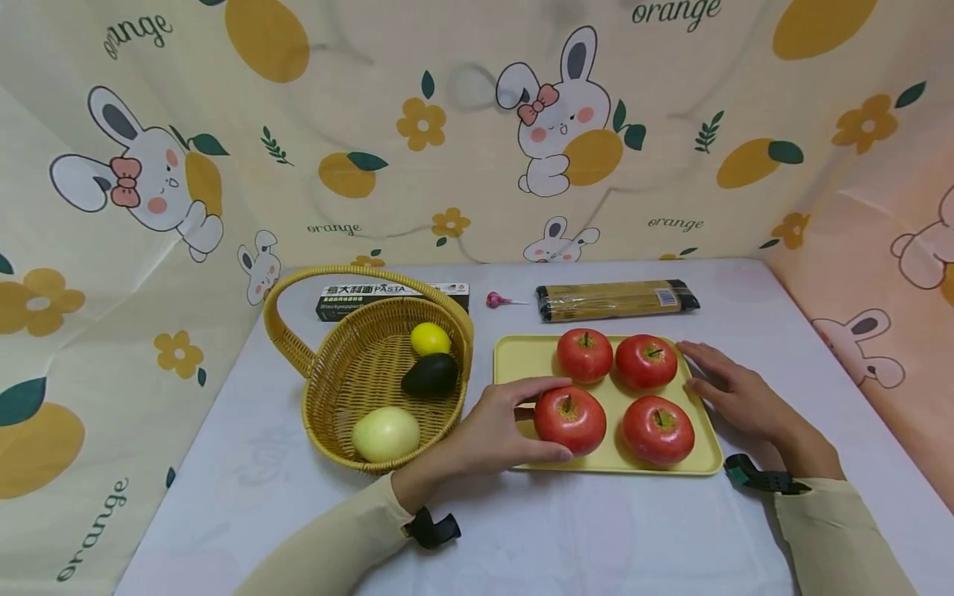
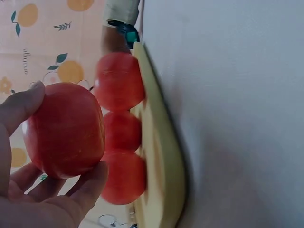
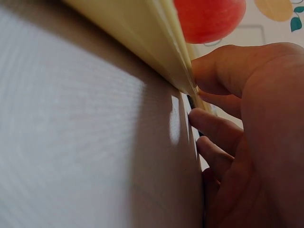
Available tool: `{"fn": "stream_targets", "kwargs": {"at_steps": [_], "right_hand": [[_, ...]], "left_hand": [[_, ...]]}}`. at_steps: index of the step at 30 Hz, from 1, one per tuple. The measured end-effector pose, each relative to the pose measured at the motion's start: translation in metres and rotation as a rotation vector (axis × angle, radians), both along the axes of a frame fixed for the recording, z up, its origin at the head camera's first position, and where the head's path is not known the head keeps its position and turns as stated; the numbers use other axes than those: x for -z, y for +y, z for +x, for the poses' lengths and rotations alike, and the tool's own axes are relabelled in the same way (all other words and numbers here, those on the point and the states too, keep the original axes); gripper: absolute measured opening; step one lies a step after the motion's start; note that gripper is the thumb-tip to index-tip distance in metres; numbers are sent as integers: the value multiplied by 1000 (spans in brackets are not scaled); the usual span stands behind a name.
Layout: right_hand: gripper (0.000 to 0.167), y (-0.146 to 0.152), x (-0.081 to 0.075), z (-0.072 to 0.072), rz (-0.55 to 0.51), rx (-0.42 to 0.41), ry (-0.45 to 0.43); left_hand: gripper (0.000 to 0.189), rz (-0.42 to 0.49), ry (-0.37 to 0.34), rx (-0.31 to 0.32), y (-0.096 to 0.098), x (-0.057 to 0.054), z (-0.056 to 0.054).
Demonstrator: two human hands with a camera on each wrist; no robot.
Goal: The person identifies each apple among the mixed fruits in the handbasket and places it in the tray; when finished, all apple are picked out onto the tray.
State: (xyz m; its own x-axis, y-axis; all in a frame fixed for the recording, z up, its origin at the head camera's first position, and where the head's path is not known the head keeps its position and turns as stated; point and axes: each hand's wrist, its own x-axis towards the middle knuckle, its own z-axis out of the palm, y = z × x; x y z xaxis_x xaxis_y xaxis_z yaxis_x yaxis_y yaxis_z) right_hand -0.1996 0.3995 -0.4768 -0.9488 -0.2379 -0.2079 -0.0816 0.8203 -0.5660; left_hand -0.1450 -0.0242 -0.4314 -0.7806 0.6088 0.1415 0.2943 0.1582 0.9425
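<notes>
In the head view my left hand [image 1: 488,426] grips a red apple [image 1: 570,420], thumb on the near side and fingers on the far side. The left wrist view has this apple [image 2: 65,130] raised higher than the other apples. Three more red apples, at the back [image 1: 585,356], back right [image 1: 646,362] and front right [image 1: 658,430], sit on a pale yellow tray [image 1: 522,352]. My right hand [image 1: 745,401] lies at the tray's right edge. In the right wrist view its thumb touches the tray rim [image 3: 183,71], the other fingers loosely bent beside it.
Left of the tray stands a wicker basket [image 1: 335,397] with a tall handle. Inside lie a lemon [image 1: 430,339], a dark avocado [image 1: 431,376] and a pale green round fruit [image 1: 386,434]. Behind are a black pasta box [image 1: 335,305], a small pink-topped item [image 1: 495,300] and a noodle packet [image 1: 614,300].
</notes>
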Motion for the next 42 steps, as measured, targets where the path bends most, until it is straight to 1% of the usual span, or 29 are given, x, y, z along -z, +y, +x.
{"fn": "stream_targets", "kwargs": {"at_steps": [4,11,14,18,21,25,26,28,30,32,34,36,38,39,42], "right_hand": [[79,0,-1,0,-8,-1,3],[79,0,-3,2,-11,6,7],[80,0,-4,2,-10,6,5],[80,0,-5,1,-5,4,3],[80,0,-6,1,-4,4,2],[80,1,-6,1,-6,5,-1],[80,1,-6,1,-8,6,-2],[80,0,-6,0,-10,6,-1],[79,-1,-7,0,-13,4,6],[78,-1,-9,-1,-9,4,13],[76,-1,-12,-1,-3,12,22],[74,1,-18,1,10,29,40],[72,4,-26,4,26,40,92],[71,6,-32,6,35,43,127],[68,12,-49,10,47,26,296]], "left_hand": [[80,-24,-12,-2,10,9,-3],[80,-70,-91,-11,21,19,-6],[81,-103,-93,-14,23,22,-9],[82,-161,-39,-22,27,24,-13],[82,-204,22,-36,30,22,-13],[84,-261,104,-51,32,17,-9],[85,-285,137,-58,32,16,-8],[87,-305,197,-73,29,13,-4],[85,-312,251,-102,21,8,1],[79,-286,280,-136,9,1,8],[67,-212,299,-166,-9,-8,15],[54,-134,335,-198,-32,-19,22],[43,-62,405,-242,-58,-30,27],[40,-33,456,-269,-72,-37,29],[35,-2,603,-384,-116,-59,32]]}}
